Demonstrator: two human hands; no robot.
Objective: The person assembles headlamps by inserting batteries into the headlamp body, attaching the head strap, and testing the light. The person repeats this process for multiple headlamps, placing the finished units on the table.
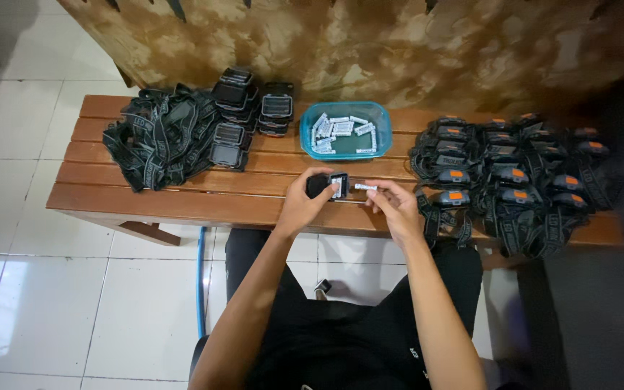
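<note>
Slatted wooden bench (182, 202) (white-tiled floor (37, 303)); left hand (301, 206) grips headlamp (326, 185); right hand (395, 206) pinches battery (365, 187).

Surface: slatted wooden bench (182, 202) on white tiled floor (45, 303).
Left: heap of black straps (157, 137), stacked black cases (243, 108).
Middle: blue tub (345, 148) of batteries (341, 131).
Right: pile of headlamps (514, 180).
</note>
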